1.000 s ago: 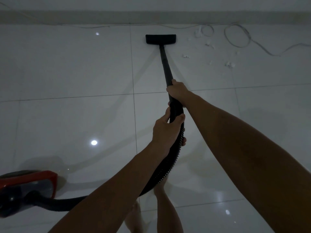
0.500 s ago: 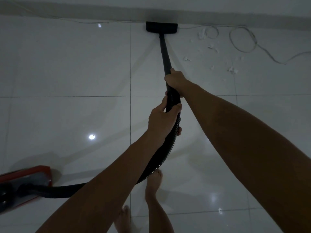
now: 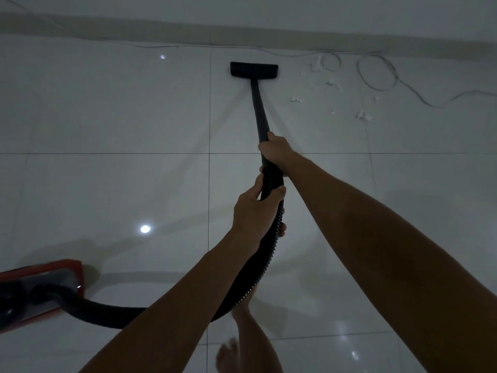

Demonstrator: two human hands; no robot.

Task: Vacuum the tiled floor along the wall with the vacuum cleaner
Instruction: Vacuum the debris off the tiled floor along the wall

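Dim room, glossy white tiled floor [image 3: 107,125] with thin grout lines and lamp reflections, meeting a wall [image 3: 269,12] at the far edge. The nozzle [image 3: 254,69] lies flat near the wall. The right hand [image 3: 275,149] grips the wand [image 3: 258,111]; the left hand [image 3: 254,212] grips the hose [image 3: 258,267]. Red vacuum body [image 3: 40,289] sits at the floor's near-left. White scraps [image 3: 363,115] and a cord [image 3: 376,74] lie right of the nozzle. No writing is legible.
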